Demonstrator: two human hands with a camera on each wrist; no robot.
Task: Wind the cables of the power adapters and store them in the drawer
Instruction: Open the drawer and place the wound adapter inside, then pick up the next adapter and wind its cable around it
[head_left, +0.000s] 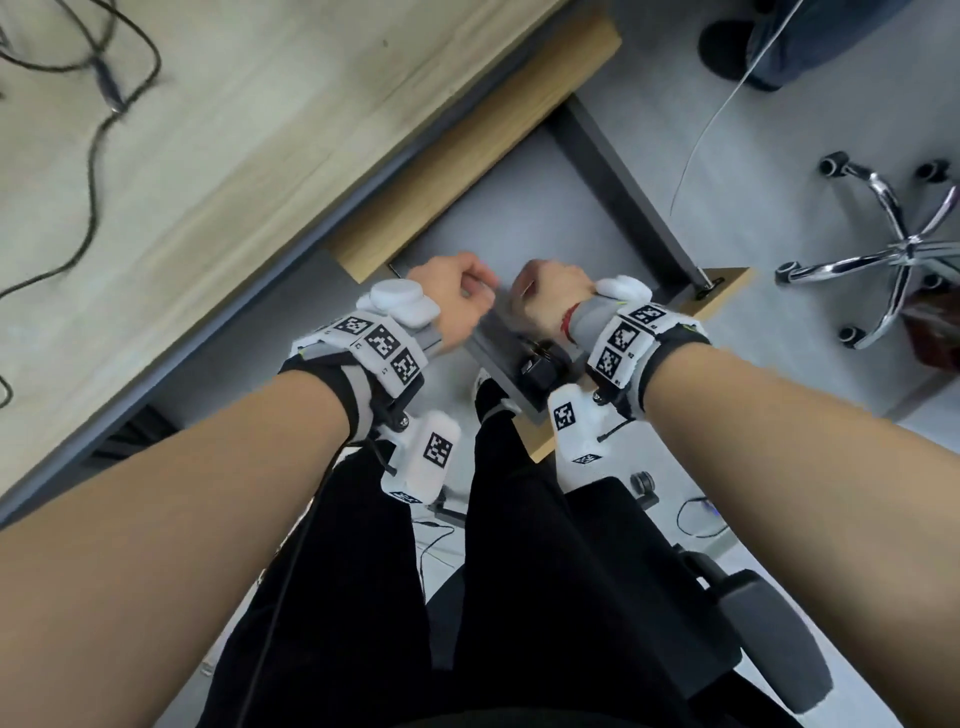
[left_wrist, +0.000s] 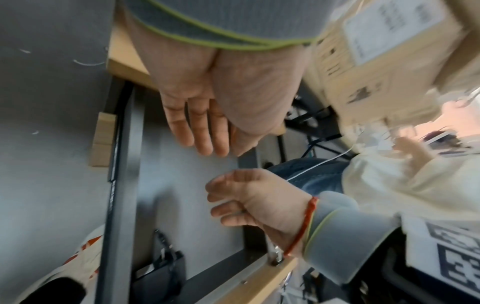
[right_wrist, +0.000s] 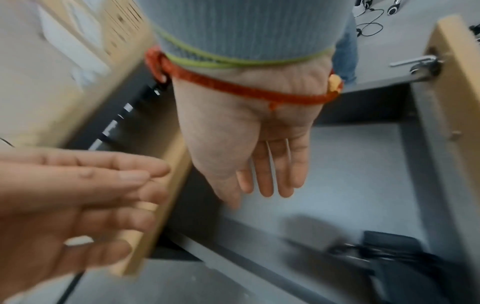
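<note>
**Both hands over the open drawer, an adapter lying inside**

The drawer (head_left: 519, 228) stands pulled out from under the desk (head_left: 218, 156), its grey floor showing beneath both hands. The left hand (head_left: 452, 296) hangs over it with straight, relaxed fingers (left_wrist: 200, 127) lying side by side and holding nothing. The right hand (head_left: 550, 296) is just beside it, its fingers (right_wrist: 270, 174) likewise straight and close together, with nothing between them. The two hands are near each other but not touching.

A black power adapter (right_wrist: 389, 248) with its cable bundled against it lies on the drawer floor, well back from the fingertips, toward the wrists and near the wooden drawer front (head_left: 540, 447). Neither hand touches it.

Far beyond the left fingertips, a loose black cable (head_left: 93, 171) trails over the desk top. A chrome chair base (head_left: 893, 249) stands on the floor off to the right of the right hand.
</note>
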